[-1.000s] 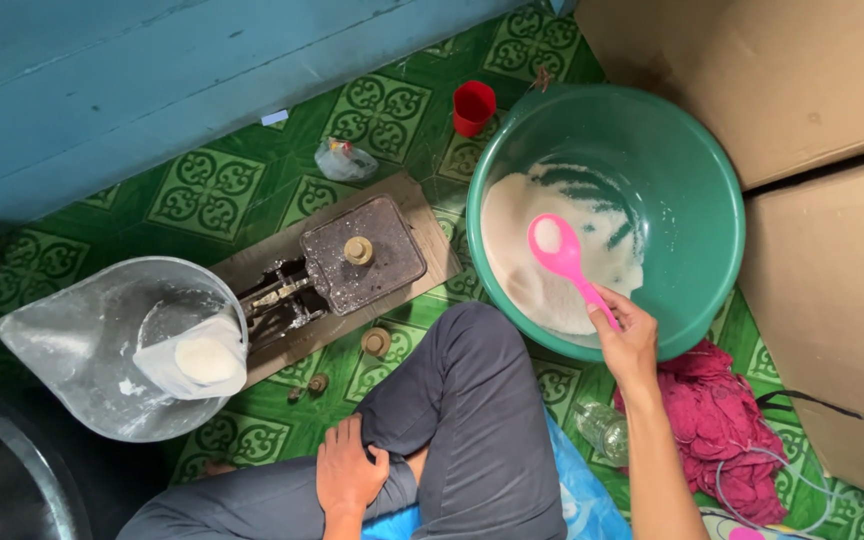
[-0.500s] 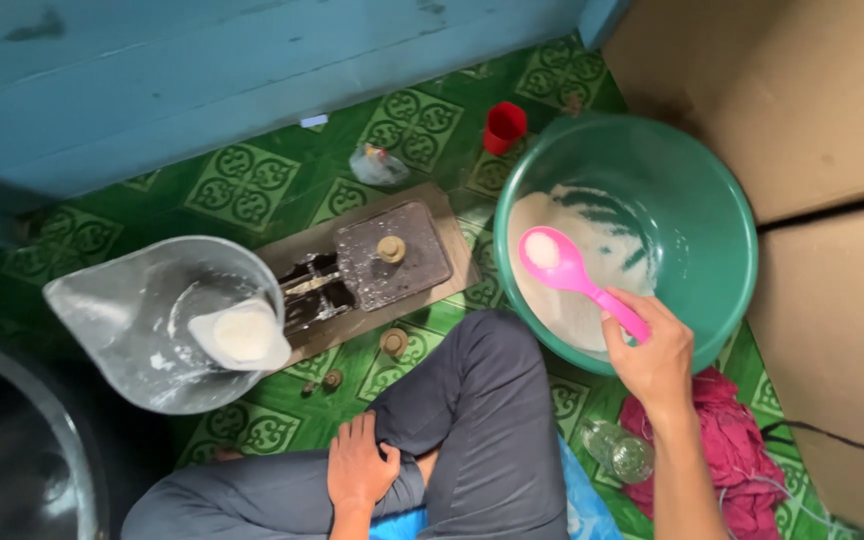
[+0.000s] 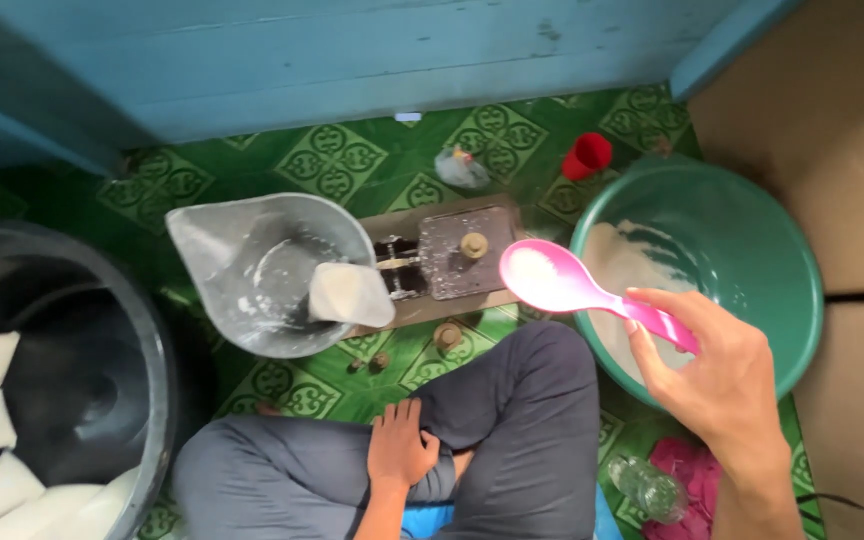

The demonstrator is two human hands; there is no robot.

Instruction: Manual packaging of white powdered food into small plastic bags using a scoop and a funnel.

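My right hand [image 3: 727, 375] holds a pink plastic spoon [image 3: 577, 287] by its handle, its bowl filled with white batter, raised just left of a green basin [image 3: 752, 235] that holds more white batter. The spoon's bowl hovers over the edge of a small dark metal press [image 3: 457, 260] on a wooden board. Left of the press stands a grey metal hopper [image 3: 262, 270] with a white funnel [image 3: 347, 295] in it. My left hand [image 3: 402, 450] rests open on my crossed legs in grey trousers.
A large dark tub [image 3: 72, 400] with white pieces sits at the left. A red cup [image 3: 587, 155] and a crumpled clear bag [image 3: 462, 168] lie by the blue wall. Cardboard boxes [image 3: 832, 110] stand at right. A pink cloth [image 3: 692, 470] and clear bottle [image 3: 647, 488] lie near my right knee.
My right hand lifted the pink spoon out of the green basin and carried it left toward the press. The view shifted left. My left hand stayed on my leg.
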